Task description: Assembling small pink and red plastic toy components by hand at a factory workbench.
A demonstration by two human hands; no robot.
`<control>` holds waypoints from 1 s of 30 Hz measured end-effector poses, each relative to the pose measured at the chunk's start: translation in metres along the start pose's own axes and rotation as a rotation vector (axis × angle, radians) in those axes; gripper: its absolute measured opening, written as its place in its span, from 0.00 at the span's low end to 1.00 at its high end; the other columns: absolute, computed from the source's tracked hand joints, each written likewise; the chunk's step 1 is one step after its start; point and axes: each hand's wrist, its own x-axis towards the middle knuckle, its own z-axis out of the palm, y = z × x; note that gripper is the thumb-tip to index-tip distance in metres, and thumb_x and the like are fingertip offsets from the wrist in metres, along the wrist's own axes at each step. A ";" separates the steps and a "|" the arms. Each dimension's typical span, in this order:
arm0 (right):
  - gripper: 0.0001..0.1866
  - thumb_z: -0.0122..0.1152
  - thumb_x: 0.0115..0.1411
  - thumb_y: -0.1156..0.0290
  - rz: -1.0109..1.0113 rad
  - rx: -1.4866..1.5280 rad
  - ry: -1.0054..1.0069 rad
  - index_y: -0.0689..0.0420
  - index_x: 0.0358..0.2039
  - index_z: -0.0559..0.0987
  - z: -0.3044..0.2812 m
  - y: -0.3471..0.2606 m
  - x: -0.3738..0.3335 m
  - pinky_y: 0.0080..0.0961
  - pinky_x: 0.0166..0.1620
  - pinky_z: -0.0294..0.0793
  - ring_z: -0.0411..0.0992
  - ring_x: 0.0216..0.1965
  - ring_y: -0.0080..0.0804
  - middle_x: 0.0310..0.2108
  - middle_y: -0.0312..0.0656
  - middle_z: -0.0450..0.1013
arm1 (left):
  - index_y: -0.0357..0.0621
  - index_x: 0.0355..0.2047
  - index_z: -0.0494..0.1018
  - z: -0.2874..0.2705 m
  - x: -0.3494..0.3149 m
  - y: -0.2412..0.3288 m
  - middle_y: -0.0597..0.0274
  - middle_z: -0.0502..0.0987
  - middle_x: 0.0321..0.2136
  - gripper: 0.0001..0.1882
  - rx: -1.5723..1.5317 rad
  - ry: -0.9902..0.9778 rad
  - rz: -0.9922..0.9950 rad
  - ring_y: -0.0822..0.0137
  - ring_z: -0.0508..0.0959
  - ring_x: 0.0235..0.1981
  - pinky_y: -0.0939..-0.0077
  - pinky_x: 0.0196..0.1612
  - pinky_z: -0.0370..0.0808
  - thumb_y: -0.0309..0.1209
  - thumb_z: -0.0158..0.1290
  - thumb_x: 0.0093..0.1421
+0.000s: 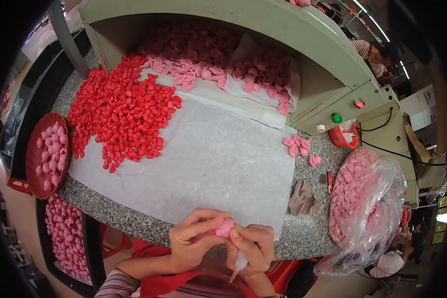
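Close to the table's front edge, my left hand (194, 239) pinches a small rounded pink piece (225, 228) between thumb and fingertips. My right hand (251, 247) meets it from the other side, thumb and forefinger at the piece. Tucked under the right hand's curled fingers is a small whitish squeeze bottle (241, 261), its thin nozzle slanting down toward me. White sheeting (208, 149) lies beyond both hands. On its left side spreads a big heap of glossy red pieces (124, 109).
Pink petal-like pieces (196, 69) fill a pale green machine's (233, 15) opening. At left stand a red bowl (35, 164) and a black crate (92, 243) of pink pieces. A clear bag (382, 208) of pink pieces, a brown rag (303, 198) and a red basket (336, 136) are right.
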 end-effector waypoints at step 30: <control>0.18 0.73 0.31 0.76 0.528 0.359 -0.044 0.60 0.25 0.76 0.003 0.003 0.009 0.17 0.29 0.64 0.65 0.27 0.26 0.26 0.38 0.65 | 0.42 0.45 0.68 -0.005 0.011 -0.003 0.53 0.69 0.43 0.17 -0.827 0.020 -0.566 0.59 0.72 0.42 0.68 0.45 0.70 0.32 0.50 0.56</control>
